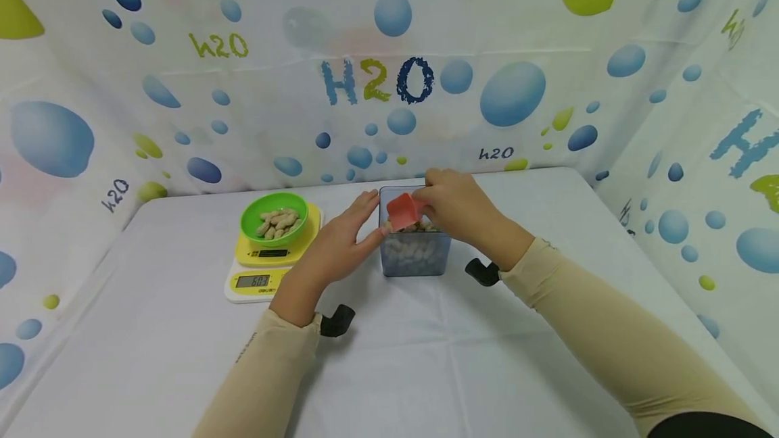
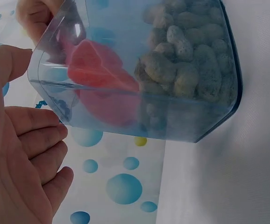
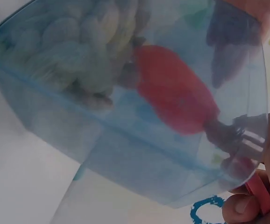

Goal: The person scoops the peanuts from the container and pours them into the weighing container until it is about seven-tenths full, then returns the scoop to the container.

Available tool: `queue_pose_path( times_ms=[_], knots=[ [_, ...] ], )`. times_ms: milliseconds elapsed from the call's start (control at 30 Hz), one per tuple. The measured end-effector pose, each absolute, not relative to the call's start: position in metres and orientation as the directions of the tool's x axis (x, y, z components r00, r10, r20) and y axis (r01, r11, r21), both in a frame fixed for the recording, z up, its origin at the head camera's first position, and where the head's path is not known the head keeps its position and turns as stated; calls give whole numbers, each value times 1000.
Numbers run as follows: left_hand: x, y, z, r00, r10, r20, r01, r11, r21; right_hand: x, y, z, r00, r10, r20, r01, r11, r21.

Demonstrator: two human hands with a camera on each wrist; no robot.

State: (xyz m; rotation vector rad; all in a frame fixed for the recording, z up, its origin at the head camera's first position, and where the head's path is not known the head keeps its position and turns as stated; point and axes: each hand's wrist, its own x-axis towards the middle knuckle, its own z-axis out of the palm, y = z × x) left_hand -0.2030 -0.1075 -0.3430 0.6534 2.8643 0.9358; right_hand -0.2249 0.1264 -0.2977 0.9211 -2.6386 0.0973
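A clear bluish plastic container (image 1: 416, 259) holds unshelled peanuts (image 2: 191, 70) heaped in its lower part. My right hand (image 1: 461, 207) grips the handle of a red scoop (image 1: 402, 212) at the container's far right rim. The scoop's bowl hangs inside, just above the peanuts; through the clear wall in the left wrist view, the scoop (image 2: 100, 79) shows close to the heap. At the container's left side is my left hand (image 1: 335, 249), fingers extended, with its thumb by the rim. Whether the thumb presses the wall, I cannot tell.
Left of the container, a yellow and white kitchen scale (image 1: 276, 279) bears a green bowl (image 1: 245, 223) with peanuts (image 1: 277, 223) in it. Its display shows digits that look like 603. A white cloth covers the table (image 1: 395, 357), and a patterned curtain (image 1: 268, 107) hangs behind.
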Motion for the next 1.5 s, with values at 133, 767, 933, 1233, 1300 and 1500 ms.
queue_pose_path(
  times_ms=[133,767,933,1233,1300,1500],
  knots=[
    [-203,-106,-343,-911,404,82,373,724,580,-221,121,-293,-773,-578,261,-602,799,-12],
    [-203,-103,-343,-911,405,79,366,706,607,-216,119,-297,-816,-551,177,-568,821,-60],
    [-203,-103,-343,-908,410,87,374,700,608,-217,120,-296,-827,-544,145,-562,815,-144],
    [-204,-103,-343,-908,411,82,371,700,610,-217,126,-292,-832,-528,169,-546,834,-84],
    [-204,-103,-343,-907,413,85,374,693,616,-217,122,-292,-803,-563,196,-579,815,-30],
    [-205,-103,-342,-907,413,78,370,696,615,-219,116,-287,-821,-558,124,-571,808,-143]
  ],
)
